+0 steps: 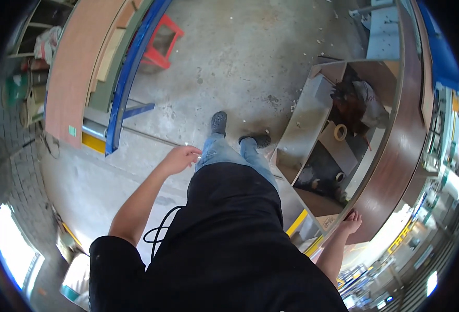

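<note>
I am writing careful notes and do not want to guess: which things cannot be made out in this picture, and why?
In the head view:
Left hand: anything between its curled fingers is too small to tell.
Right hand: its palm side is hidden by the hand itself.
Red stool: its left part is hidden by the blue metal frame.
Dark heap in the open cabinet: too shadowed to identify.

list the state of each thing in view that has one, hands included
left hand, fingers loosely bent, nothing visibly held
right hand, fingers bent at the edge of the brown panel
wooden unit, open, cluttered inside
larger tape roll, lying inside the unit
boards, stacked
dark shoes, worn
</note>
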Available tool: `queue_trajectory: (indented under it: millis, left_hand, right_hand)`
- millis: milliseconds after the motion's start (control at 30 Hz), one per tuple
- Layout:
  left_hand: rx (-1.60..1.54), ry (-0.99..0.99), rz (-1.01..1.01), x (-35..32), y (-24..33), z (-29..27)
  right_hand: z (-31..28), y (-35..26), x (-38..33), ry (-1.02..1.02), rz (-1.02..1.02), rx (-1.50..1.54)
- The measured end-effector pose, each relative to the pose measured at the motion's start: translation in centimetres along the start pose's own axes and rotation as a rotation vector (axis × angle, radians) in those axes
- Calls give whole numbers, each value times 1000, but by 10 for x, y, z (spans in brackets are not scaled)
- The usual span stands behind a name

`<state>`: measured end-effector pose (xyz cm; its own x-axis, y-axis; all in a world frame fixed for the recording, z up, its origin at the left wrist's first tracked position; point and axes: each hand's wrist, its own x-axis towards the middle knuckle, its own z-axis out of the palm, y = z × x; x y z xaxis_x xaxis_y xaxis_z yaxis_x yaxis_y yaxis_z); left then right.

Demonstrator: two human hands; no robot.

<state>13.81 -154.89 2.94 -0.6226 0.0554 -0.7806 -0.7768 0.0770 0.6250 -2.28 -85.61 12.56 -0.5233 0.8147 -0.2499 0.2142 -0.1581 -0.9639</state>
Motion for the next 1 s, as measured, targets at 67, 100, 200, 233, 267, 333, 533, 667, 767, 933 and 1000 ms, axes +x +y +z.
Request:
queue_trajectory:
  millis: [67, 100, 200, 233, 267, 333, 533, 667, 767, 933, 1000]
  left_hand:
    - [-25, 67, 34, -10, -6, 13]
    - [-24, 121, 68, -11, -7, 18]
    - [-14, 135, 126, -7, -11, 26]
    - [-19, 139, 130, -4, -17, 28]
    - [112, 153, 189, 1, -27, 30]
    - [238, 163, 256, 9, -26, 32]
    - [198, 75, 259, 24, -31, 30]
    - [204, 30, 198, 33, -26, 27]
    - [349, 25, 235, 34, -10, 24]
    - [258, 61, 202, 34, 19, 11]
    - [-160, 3, 16, 40, 17, 5]
  right_hand:
    - [-3, -2, 0, -16, 7, -44]
    - [-5, -4, 1, -7, 20, -77]
    - [1, -3, -3, -3, 8, -100]
    - [5, -2, -4, 44, 12, -101]
    - [8, -2, -4, 32, 11, -100]
    - [2, -6, 2, 13, 23, -124]
    - [1, -8, 3, -11, -4, -175]
    - [13, -4, -10, 63, -15, -201]
    - [15, -5, -13, 99, -33, -154]
    - [17, -5, -16, 133, -78, -109]
    - [27, -6, -30, 149, -85, -96]
